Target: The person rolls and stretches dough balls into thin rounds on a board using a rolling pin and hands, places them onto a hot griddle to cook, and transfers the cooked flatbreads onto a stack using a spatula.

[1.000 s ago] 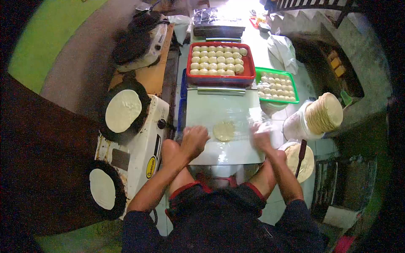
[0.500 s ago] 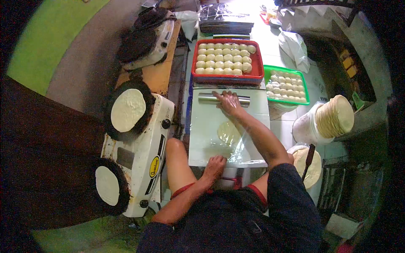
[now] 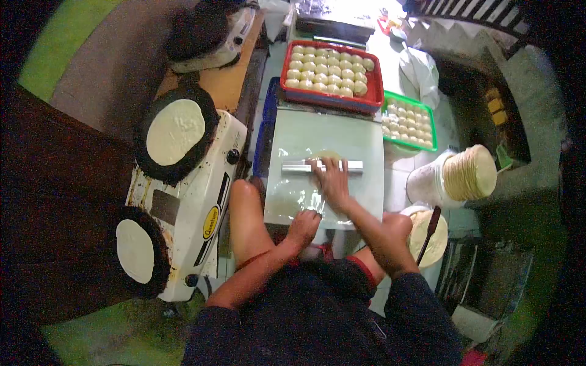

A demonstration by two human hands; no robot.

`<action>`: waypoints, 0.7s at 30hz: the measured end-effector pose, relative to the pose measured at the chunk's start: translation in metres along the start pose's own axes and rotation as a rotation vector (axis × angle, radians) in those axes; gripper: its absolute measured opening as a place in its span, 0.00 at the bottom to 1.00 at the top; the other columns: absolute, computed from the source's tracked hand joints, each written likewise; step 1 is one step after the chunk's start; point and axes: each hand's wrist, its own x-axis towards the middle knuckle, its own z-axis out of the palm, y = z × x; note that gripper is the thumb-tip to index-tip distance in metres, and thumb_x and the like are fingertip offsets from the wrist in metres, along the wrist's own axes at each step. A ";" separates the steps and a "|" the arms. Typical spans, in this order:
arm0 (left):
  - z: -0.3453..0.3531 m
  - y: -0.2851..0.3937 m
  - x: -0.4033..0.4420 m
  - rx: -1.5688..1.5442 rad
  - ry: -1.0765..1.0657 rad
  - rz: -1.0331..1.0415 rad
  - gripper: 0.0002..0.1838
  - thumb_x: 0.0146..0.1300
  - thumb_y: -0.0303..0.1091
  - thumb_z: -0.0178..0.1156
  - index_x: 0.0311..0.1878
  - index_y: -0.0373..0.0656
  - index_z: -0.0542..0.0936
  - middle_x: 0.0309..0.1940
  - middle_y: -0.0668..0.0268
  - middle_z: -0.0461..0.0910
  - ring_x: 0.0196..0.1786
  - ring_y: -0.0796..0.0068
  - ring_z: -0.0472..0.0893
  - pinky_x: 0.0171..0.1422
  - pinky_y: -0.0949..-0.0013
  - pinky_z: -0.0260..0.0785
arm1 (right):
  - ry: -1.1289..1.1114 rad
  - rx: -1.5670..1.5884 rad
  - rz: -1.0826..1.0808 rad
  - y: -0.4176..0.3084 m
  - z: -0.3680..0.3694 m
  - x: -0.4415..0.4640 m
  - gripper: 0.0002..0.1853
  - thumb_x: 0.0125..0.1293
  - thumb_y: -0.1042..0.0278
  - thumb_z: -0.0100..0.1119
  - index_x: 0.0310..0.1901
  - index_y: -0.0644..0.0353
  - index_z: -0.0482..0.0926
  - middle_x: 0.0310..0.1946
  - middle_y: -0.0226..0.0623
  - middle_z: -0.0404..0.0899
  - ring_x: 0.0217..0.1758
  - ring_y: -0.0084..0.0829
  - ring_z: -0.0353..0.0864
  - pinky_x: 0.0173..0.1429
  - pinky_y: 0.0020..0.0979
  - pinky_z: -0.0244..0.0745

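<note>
A metal rolling pin [image 3: 293,167] lies crosswise on the pale board [image 3: 360,137]. My right hand [image 3: 332,186] is on its middle, the fingers laid over the bar. Just beyond the pin shows part of a flat round of dough [image 3: 323,155]; the pin and hand hide the rest. A glossy clear plastic sheet [image 3: 290,198] covers the dough and much of the board. At the board's near edge my left hand [image 3: 303,226] is closed, its fingers pinching the sheet's edge.
A red tray [image 3: 377,91] of dough balls stands beyond the board, a green tray [image 3: 434,137] of more balls to its right. Left is a stove [image 3: 223,143] whose two pans [image 3: 160,244] bear flatbreads. Stacked rounds [image 3: 470,174] top a bucket at right, near a dark-handled tool [image 3: 431,229].
My right hand has drawn the rolling pin toward me, from beyond the dough onto it. My left hand stays at the near edge. The whole view has shifted slightly.
</note>
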 end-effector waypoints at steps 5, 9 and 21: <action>0.001 0.002 -0.001 -0.018 -0.025 -0.029 0.10 0.60 0.29 0.52 0.42 0.39 0.80 0.38 0.56 0.79 0.47 0.55 0.79 0.55 0.53 0.71 | 0.047 -0.165 0.053 -0.001 0.016 -0.004 0.32 0.65 0.61 0.62 0.71 0.31 0.68 0.58 0.36 0.73 0.66 0.42 0.68 0.72 0.65 0.50; -0.010 0.004 0.003 -0.013 -0.085 -0.034 0.10 0.57 0.27 0.55 0.42 0.39 0.80 0.37 0.56 0.79 0.47 0.54 0.79 0.54 0.53 0.71 | 0.071 -0.037 0.158 0.003 0.007 0.042 0.31 0.67 0.61 0.62 0.71 0.33 0.68 0.56 0.40 0.73 0.65 0.42 0.69 0.72 0.62 0.51; -0.007 0.003 -0.001 -0.020 0.016 -0.036 0.07 0.53 0.23 0.55 0.35 0.40 0.79 0.35 0.55 0.78 0.45 0.52 0.79 0.51 0.51 0.71 | 0.106 0.068 0.284 -0.007 0.012 0.047 0.25 0.66 0.49 0.62 0.64 0.37 0.76 0.71 0.47 0.62 0.78 0.52 0.55 0.78 0.68 0.40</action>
